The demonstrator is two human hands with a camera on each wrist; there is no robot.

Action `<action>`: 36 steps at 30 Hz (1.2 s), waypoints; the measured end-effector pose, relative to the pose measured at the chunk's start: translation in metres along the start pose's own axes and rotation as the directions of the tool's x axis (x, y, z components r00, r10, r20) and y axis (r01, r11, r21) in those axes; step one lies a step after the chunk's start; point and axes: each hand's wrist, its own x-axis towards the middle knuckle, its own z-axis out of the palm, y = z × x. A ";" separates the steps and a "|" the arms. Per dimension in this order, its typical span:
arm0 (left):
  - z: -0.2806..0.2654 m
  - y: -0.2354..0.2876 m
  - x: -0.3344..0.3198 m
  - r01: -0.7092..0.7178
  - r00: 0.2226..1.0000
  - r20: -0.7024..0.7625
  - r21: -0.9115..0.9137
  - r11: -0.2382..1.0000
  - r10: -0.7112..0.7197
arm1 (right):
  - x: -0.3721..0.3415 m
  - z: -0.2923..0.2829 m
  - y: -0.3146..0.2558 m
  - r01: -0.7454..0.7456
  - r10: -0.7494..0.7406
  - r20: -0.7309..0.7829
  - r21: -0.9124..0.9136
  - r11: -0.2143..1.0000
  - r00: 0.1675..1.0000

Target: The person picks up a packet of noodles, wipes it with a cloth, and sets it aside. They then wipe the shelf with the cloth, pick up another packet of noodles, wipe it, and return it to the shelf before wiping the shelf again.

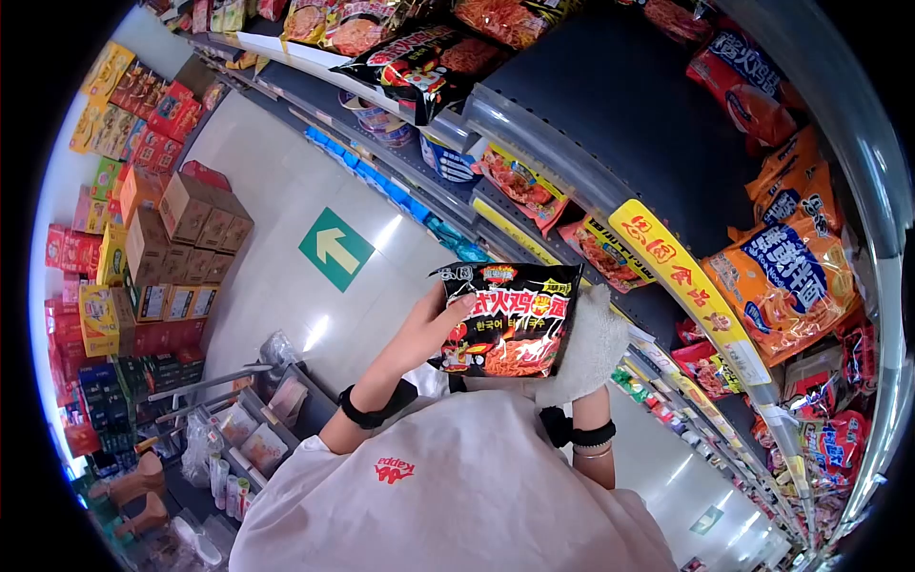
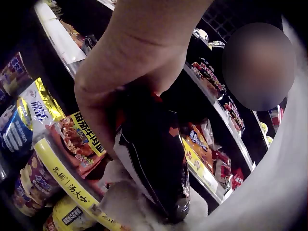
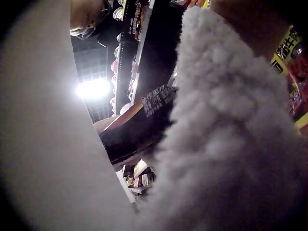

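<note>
A black packet of instant noodles [image 1: 510, 324] is held upright before the chest, its printed front facing up at the head camera. My bare left hand [image 1: 426, 332] grips its left side, thumb over the front and the other fingers behind. A fluffy pale grey mitt [image 1: 596, 334] covers my right hand [image 3: 226, 125] and lies against the packet's right edge and back. Its fingers are hidden inside the mitt. From the left wrist, the dark side of the packet [image 2: 156, 154] shows below the hand, with the mitt [image 2: 122, 197] beneath it.
A shelf [image 1: 610, 105] with a yellow label strip [image 1: 686, 286] runs close on the right. Orange noodle packets [image 1: 791, 267] and another black packet [image 1: 429, 62] sit on it. To the left stand stacked cartons [image 1: 191, 238] and a cart [image 1: 257, 429] on the pale floor.
</note>
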 end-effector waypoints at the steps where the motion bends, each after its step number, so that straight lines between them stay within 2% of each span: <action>1: 0.000 0.000 0.000 -0.006 1.000 -0.001 0.019 1.000 0.006 | 0.000 0.000 0.000 0.001 -0.001 0.000 0.001 1.000 1.000; 4: 0.000 0.000 0.001 0.060 0.998 -0.029 -0.034 0.998 -0.061 | -0.001 0.000 -0.001 0.002 -0.002 0.000 -0.002 1.000 1.000; 17: 0.002 -0.006 0.004 0.001 0.999 -0.045 -0.066 0.998 -0.004 | -0.001 0.003 -0.004 0.005 -0.006 -0.006 -0.011 1.000 1.000; 20: 0.001 -0.006 0.004 0.022 0.998 -0.059 -0.028 0.999 -0.024 | 0.000 0.003 -0.004 0.008 -0.009 -0.010 -0.018 1.000 1.000; 25: 0.004 -0.006 0.006 0.038 0.997 -0.055 -0.112 0.993 -0.044 | 0.000 0.003 -0.005 0.012 -0.013 -0.016 -0.024 1.000 1.000; 32: 0.005 -0.006 0.009 0.068 0.996 -0.044 -0.089 0.994 -0.072 | 0.000 0.001 -0.004 0.022 -0.023 -0.029 -0.045 0.999 0.999; 36: 0.005 -0.010 0.012 0.071 0.996 -0.050 -0.159 0.985 -0.080 | -0.001 -0.001 -0.004 0.035 -0.038 -0.041 -0.081 0.996 0.998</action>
